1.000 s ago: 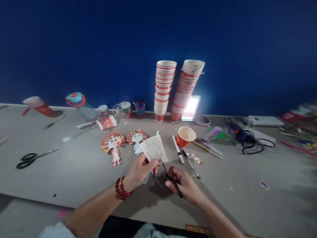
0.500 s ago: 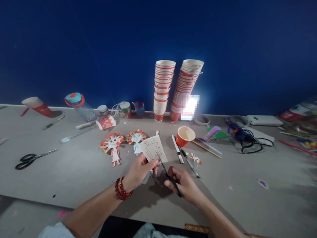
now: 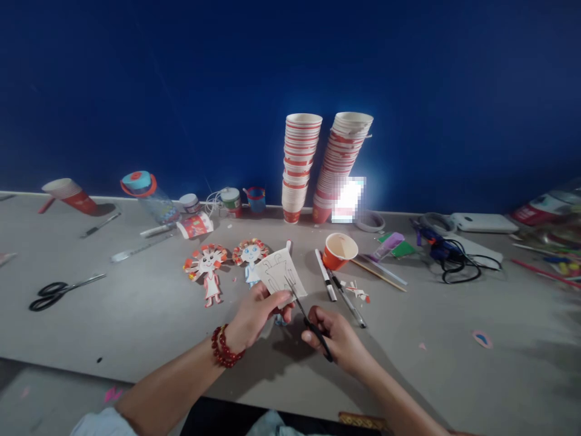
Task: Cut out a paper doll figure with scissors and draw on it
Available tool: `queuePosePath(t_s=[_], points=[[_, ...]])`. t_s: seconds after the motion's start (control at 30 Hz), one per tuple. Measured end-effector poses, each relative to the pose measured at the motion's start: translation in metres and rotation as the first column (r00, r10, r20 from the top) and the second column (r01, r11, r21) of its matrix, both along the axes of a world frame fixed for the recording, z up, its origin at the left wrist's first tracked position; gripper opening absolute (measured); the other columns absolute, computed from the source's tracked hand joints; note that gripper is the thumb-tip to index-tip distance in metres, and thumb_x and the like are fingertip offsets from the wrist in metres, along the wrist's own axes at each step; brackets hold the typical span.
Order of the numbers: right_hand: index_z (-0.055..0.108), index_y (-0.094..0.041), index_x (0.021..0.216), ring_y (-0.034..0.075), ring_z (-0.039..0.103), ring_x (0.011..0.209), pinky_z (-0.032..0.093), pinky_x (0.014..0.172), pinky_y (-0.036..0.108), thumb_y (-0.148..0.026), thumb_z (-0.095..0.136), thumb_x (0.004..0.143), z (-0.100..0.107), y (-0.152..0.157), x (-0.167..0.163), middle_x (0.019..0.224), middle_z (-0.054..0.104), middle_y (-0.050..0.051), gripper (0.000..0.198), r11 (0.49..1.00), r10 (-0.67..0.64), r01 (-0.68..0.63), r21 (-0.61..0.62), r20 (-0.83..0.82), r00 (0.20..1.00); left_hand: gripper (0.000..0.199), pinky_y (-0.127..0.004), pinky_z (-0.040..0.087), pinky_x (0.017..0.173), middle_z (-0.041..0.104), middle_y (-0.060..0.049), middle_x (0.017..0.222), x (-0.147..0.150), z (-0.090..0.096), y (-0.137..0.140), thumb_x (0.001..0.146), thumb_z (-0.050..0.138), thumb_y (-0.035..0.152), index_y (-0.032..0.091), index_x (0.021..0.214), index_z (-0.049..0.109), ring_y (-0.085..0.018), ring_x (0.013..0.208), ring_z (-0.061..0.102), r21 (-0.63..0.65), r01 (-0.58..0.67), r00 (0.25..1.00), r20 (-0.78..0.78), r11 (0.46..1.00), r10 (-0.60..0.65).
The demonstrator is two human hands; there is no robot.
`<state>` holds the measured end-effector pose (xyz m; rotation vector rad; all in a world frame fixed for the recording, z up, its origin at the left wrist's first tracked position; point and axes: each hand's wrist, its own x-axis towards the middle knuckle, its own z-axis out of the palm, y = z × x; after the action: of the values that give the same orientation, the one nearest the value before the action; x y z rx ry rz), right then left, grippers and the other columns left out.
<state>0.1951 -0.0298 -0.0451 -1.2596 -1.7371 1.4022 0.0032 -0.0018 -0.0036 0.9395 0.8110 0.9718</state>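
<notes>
My left hand (image 3: 258, 312) pinches the lower edge of a piece of white paper (image 3: 278, 269) that carries a pencil-like outline of a figure. In my right hand (image 3: 336, 336) is a pair of black-handled scissors (image 3: 319, 338), its blades over the paper's lower right part, on the drawn lines. Just behind the paper lies a paper doll with a blue face drawing (image 3: 249, 253), partly covered by the sheet. A second paper doll, with a red dress outline (image 3: 211, 284), lies left of it. Both have red-and-white fringed hair.
Two tall stacks of paper cups (image 3: 302, 169) stand by the blue wall. An orange cup (image 3: 338, 251), a white marker (image 3: 325, 275) and paper scraps (image 3: 358, 292) lie right of the paper. Other scissors (image 3: 52, 295) rest far left; a cable (image 3: 454, 257) lies right.
Both hands, the paper and the scissors stay almost in place. The whole view has shifted very slightly.
</notes>
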Motion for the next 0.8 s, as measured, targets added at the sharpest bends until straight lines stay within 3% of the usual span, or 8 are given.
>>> queuePosePath(t_s=[0.33,0.6,0.8], points=[[0.034,-0.022,0.066,0.010,0.024,0.055,0.019,0.049,0.024,-0.076,0.056,0.073,-0.0053,0.0007,-0.0002,0.059,0.028,-0.008,0.059,1.000,0.008,-0.008,0.003,-0.010,1.000,0.016,-0.021,0.049,0.054,0.064,-0.004,0.073,0.0034,-0.0010,-0.0014,0.076,0.070,0.027,0.013,0.083,0.067,-0.013,0.064,0.061,-0.094,-0.098,0.995,0.005,0.991,0.099],[0.034,-0.023,0.068,0.009,0.030,0.048,0.019,0.045,0.023,-0.075,0.061,0.071,-0.0007,-0.0030,-0.0033,0.054,0.033,-0.009,0.058,0.992,0.014,-0.032,-0.121,-0.146,0.989,0.014,-0.022,0.048,0.054,0.064,-0.003,0.072,0.0045,-0.0010,-0.0040,0.077,0.069,0.025,0.013,0.083,0.068,-0.013,0.063,0.060,-0.062,-0.105,0.994,0.011,0.993,0.106],[0.034,-0.023,0.067,0.008,0.027,0.050,0.018,0.046,0.023,-0.076,0.061,0.069,-0.0004,-0.0017,-0.0034,0.056,0.030,-0.009,0.060,0.994,0.018,-0.034,-0.104,-0.149,0.989,0.012,-0.023,0.049,0.057,0.066,-0.003,0.072,0.0051,-0.0010,-0.0044,0.077,0.068,0.025,0.014,0.082,0.068,-0.014,0.063,0.060,-0.060,-0.105,0.994,-0.005,0.993,0.105]])
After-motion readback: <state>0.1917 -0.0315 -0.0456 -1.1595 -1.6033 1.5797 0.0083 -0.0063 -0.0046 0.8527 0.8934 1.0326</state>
